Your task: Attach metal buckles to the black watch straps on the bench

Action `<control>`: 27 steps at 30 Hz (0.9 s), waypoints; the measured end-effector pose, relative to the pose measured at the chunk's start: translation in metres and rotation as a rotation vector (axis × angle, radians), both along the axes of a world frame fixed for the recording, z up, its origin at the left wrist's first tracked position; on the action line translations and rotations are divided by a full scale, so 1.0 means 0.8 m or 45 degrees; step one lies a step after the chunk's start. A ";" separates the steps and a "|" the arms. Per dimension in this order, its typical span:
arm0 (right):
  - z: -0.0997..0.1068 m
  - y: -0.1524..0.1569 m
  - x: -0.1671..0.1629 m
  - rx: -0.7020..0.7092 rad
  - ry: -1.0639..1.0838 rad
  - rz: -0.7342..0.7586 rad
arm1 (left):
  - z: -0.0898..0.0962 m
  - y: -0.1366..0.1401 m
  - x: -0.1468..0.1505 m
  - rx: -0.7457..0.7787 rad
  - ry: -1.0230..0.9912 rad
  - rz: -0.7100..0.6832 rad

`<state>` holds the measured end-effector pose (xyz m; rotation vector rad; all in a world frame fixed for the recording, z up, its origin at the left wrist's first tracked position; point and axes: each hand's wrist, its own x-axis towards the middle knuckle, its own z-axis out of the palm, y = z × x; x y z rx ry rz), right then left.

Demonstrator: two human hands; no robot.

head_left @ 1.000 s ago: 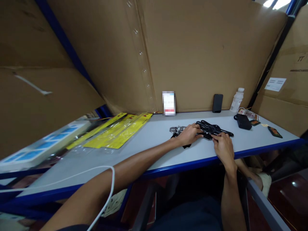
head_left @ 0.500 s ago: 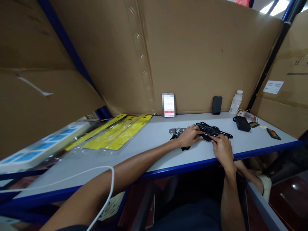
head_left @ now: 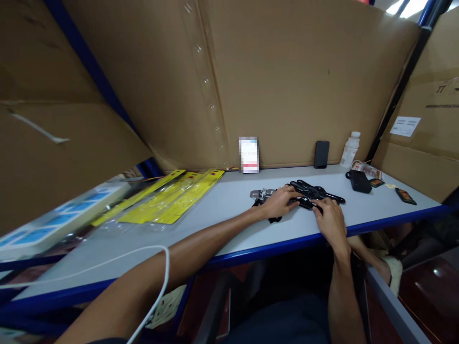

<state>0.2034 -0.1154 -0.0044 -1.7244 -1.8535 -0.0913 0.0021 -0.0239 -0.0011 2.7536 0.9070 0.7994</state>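
Between my hands lies a slim black part point(head_left: 305, 204), low over the table; its exact kind does not show. My left hand point(head_left: 281, 201) has its fingers closed on the part's left end. At its right end, the thumb and fingers of my right hand point(head_left: 328, 215) pinch it. Right behind my fingers is a pile of long black pieces point(head_left: 315, 191). Silvery metal pieces point(head_left: 263, 194) lie beyond my left wrist, and a dark piece point(head_left: 275, 220) shows below that hand.
Yellow-backed clear packages point(head_left: 193, 196) and a white tray with blue labels point(head_left: 68, 215) lie left. Along the back stand a bright-screened phone point(head_left: 249, 155), a dark phone point(head_left: 322, 154) and a bottle point(head_left: 350, 150). A black box point(head_left: 359, 181) sits right. A white cable point(head_left: 167, 267) crosses my left arm.
The view has shifted slightly, so everything sits a little further left and higher. Both hands stay at the black part, with only small finger movements.
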 end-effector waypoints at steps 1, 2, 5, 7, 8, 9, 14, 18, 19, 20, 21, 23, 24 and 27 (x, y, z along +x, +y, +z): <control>0.000 0.000 0.000 0.000 0.006 0.009 | 0.000 0.000 -0.001 -0.001 0.001 -0.006; 0.000 0.000 0.001 0.001 0.017 0.016 | 0.000 0.000 -0.001 -0.002 0.001 -0.014; 0.000 0.001 0.002 0.011 0.047 0.030 | 0.001 0.002 -0.005 -0.002 0.005 -0.059; 0.001 0.001 0.002 0.012 0.058 0.040 | 0.001 0.004 -0.007 0.003 0.006 -0.084; 0.002 0.000 0.002 0.006 0.061 0.046 | 0.001 0.004 -0.008 0.005 0.005 -0.088; 0.002 0.000 0.002 -0.002 0.065 0.052 | 0.001 0.005 -0.008 0.007 0.003 -0.086; 0.004 -0.001 0.004 -0.014 0.083 0.067 | 0.001 0.004 -0.007 0.013 0.026 -0.087; 0.003 0.000 0.002 -0.008 0.091 0.051 | 0.003 0.001 -0.007 -0.010 0.006 -0.078; 0.003 0.001 0.002 -0.009 0.093 0.038 | 0.004 0.000 -0.007 -0.022 -0.004 -0.070; 0.003 0.001 0.001 -0.010 0.095 0.024 | 0.006 -0.001 -0.007 -0.037 -0.013 -0.057; 0.003 0.001 0.000 -0.013 0.096 0.011 | 0.008 -0.001 -0.006 -0.052 -0.020 -0.040; 0.003 0.002 -0.001 -0.023 0.093 0.001 | 0.015 -0.001 -0.005 -0.051 -0.023 -0.002; 0.003 0.002 -0.001 -0.028 0.090 0.006 | 0.019 -0.002 -0.004 -0.026 -0.012 0.009; 0.003 0.002 -0.001 -0.032 0.081 0.016 | 0.035 -0.004 0.003 0.104 0.139 -0.010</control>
